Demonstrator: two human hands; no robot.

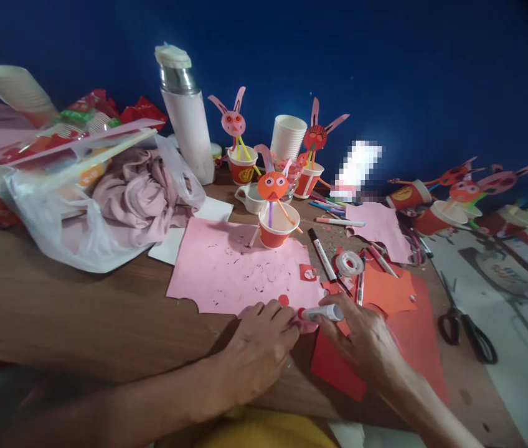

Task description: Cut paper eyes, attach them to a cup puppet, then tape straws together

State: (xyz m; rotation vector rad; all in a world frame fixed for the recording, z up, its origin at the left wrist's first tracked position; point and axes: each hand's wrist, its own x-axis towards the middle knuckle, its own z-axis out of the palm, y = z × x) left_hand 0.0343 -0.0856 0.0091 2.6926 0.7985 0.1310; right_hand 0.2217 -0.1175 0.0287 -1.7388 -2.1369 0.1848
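Note:
My right hand (362,333) grips a white tube that looks like a glue stick (332,312), its tip pointing left at a small red spot. My left hand (264,339) is closed over a small pink paper piece (309,326) at the table's front edge, its fingers touching or close to the tube's tip. Just behind lies a large pink paper sheet (240,267) with dark scraps and a red paper dot (283,300). On the sheet stands a red paper cup (276,236) bearing an orange paper rabbit head (273,186).
Scissors (455,323) lie at the right, near red paper (420,336). A tape roll (350,264) and markers (322,255) are scattered behind my right hand. At the left are a plastic bag (72,236) and a bottle (187,124). More rabbit cups (243,167) stand behind.

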